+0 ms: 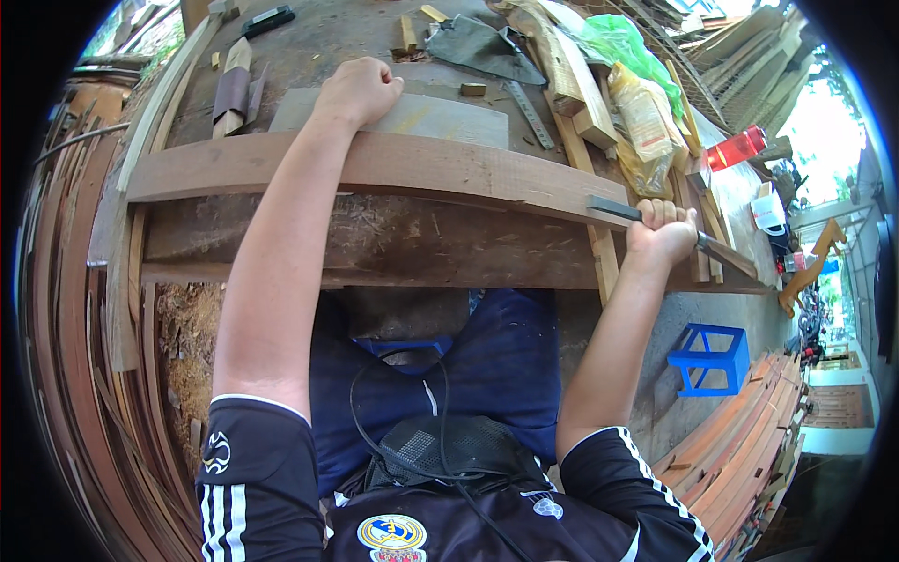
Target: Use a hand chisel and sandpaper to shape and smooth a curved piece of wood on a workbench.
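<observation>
A long, slightly curved brown plank (468, 183) lies crosswise on the workbench. My left hand (362, 92) is curled into a fist over the grey flat board (449, 122) behind the plank, my forearm crossing the plank; what its fingers hold, if anything, is hidden. My right hand (663, 229) grips a long, flat, dark tool (613, 206), like a file or chisel, whose flat end lies at the plank's right part. A metal ruler (529, 117) and a small wood block (473, 90) are just beyond.
Wood battens (585, 103), green plastic (613, 42), a yellowish bag (641, 117), a red bottle (735, 148) and a dark cloth (473, 47) are on the bench (346, 42). A blue stool (712, 361) stands lower right. Stacked boards (80, 309) line both sides.
</observation>
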`<state>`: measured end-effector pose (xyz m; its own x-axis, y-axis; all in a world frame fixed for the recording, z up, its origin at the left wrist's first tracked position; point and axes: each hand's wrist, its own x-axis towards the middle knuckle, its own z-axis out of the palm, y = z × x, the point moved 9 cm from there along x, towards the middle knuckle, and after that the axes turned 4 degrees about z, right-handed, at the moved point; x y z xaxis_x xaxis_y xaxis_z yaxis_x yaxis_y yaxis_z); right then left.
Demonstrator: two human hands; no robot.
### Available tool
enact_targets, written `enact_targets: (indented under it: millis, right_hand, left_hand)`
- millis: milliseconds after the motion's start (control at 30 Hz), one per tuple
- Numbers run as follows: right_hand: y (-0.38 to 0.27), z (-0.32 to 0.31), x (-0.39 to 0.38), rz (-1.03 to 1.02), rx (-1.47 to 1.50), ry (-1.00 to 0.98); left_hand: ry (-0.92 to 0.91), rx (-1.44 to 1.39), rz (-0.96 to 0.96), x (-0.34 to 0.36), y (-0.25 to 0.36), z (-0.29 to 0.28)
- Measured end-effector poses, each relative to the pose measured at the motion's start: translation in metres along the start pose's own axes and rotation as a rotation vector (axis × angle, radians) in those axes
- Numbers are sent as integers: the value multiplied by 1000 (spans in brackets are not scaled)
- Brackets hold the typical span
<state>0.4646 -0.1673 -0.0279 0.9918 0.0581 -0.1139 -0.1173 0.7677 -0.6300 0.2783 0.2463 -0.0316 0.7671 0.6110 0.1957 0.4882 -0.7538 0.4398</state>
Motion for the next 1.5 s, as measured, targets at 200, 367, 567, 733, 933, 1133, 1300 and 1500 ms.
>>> enact_targets:
  millis: [200, 367, 567, 733, 933, 1133, 1300, 1500]
  right_hand:
    - [54, 39, -35, 76, -23, -81]
    - [74, 68, -62, 89, 17, -165]
    - [-1, 3, -9, -15, -39, -25]
    - [46, 28, -35, 44, -37, -84]
    - [87, 74, -78, 128, -21, -174]
    - [33, 36, -26, 44, -30, -159]
    - [98, 68, -82, 171, -29, -180]
    - [103, 87, -104, 161, -66, -296]
  left_hand:
    - [10, 16, 10, 1, 3, -1]
    - [-33, -80, -12, 2, -13, 4]
    - [-18, -58, -11, 5, -2, -2]
    - [-8, -9, 0, 4, -1, -1]
    - [-39, -111, -62, -3, -19, 5]
    - [80, -46, 42, 2, -1, -6]
    - [-1, -27, -5, 5, -7, 4]
    - [-56, -109, -24, -1, -18, 6]
